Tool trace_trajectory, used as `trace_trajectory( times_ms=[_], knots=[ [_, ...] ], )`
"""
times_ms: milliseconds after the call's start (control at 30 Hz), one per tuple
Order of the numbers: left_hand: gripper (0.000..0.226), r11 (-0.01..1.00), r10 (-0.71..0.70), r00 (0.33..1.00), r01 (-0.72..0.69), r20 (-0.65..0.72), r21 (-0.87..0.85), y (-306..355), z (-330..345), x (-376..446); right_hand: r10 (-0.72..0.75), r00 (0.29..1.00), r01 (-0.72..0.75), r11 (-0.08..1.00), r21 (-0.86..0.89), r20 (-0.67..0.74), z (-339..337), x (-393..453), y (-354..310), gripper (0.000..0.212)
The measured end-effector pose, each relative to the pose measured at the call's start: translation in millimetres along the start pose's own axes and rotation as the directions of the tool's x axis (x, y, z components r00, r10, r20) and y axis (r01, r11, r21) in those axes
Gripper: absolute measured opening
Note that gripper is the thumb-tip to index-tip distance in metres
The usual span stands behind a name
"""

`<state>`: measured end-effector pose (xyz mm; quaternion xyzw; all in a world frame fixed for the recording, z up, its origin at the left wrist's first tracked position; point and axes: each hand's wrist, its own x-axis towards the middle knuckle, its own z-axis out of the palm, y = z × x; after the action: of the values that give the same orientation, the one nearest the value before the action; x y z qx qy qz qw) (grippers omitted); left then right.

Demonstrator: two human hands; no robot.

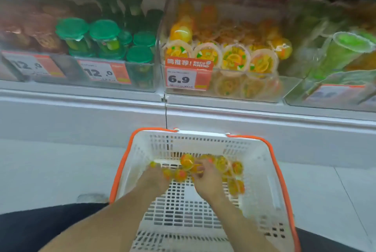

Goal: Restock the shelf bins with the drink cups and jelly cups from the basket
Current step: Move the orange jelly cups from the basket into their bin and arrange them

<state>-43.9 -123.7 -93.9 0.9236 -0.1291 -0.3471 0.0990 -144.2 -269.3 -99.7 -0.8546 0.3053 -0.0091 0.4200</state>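
A white basket (262, 162) with an orange rim stands on the floor in front of the shelf. Several orange jelly cups (236, 186) lie on its bottom. Both my hands are down inside it. My left hand (154, 178) is curled over jelly cups at the left of the pile. My right hand (207, 178) grips jelly cups (187, 161) at the pile's middle. The image is blurred, so finger detail is unclear. On the shelf above, a clear bin (223, 87) holds orange jelly cups (234, 59) behind a 6.9 price tag.
Left of that bin, a clear bin holds green-lidded drink cups (105, 36) with 12.0 tags. Further left sit brownish packs (24, 34). At the right a bin holds green cups (345, 48). A white shelf ledge (183, 109) juts out above the basket.
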Motion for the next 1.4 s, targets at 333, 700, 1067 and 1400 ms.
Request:
trace_trajectory(
  times_ms=[333, 700, 1067, 1400],
  knots=[
    [0.073, 0.996, -0.087, 0.989, 0.09, -0.119, 0.016, -34, 105, 54, 0.018, 0.999, -0.001, 0.909, -0.416, 0.036, 68, 39, 61, 0.058],
    [0.059, 0.937, -0.341, 0.937, 0.346, 0.075, -0.054, -69, 148, 57, -0.048, 0.987, 0.134, 0.765, -0.63, 0.152, 91, 74, 59, 0.056],
    [0.016, 0.856, 0.171, 0.531, 0.337, 0.83, -0.392, 8, 10, 10, 0.216, 0.693, -0.206, 0.974, -0.098, 0.687, -21, 43, 27, 0.064],
    [0.048, 0.879, 0.377, 0.66, -0.034, 0.65, -0.475, 101, -134, -70, 0.019, 0.8, 0.086, 0.985, -0.147, 0.6, -206, 10, -87, 0.051]
  ],
)
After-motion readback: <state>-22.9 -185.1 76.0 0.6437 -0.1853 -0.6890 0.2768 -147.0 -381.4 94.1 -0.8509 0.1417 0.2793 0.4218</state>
